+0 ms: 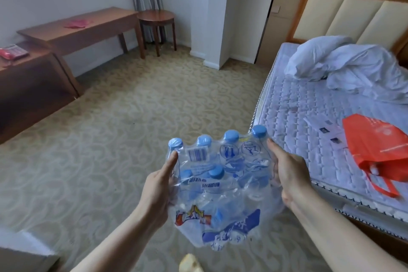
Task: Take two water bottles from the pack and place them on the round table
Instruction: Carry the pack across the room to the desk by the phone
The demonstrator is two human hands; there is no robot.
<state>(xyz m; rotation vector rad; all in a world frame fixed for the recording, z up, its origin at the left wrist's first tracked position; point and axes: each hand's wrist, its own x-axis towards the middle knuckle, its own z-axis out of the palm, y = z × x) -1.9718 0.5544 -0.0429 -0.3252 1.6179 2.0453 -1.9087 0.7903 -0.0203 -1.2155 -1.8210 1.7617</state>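
I hold a shrink-wrapped pack of water bottles (220, 179) with blue caps in front of me, above the carpet. My left hand (157, 185) grips its left side, thumb on the wrap. My right hand (287, 170) grips its right side. The clear film with blue and red print covers several bottles; the lower part of the pack looks slack. The round wooden table (156, 16) stands far across the room by the curtain, its top bare.
A long wooden desk (84, 26) with a pink cloth (77, 23) stands left of the round table. A dark cabinet with a red telephone (11, 52) is at far left. A bed (320, 112) with a crumpled duvet and an orange bag (379, 152) is on the right. Patterned carpet lies between.
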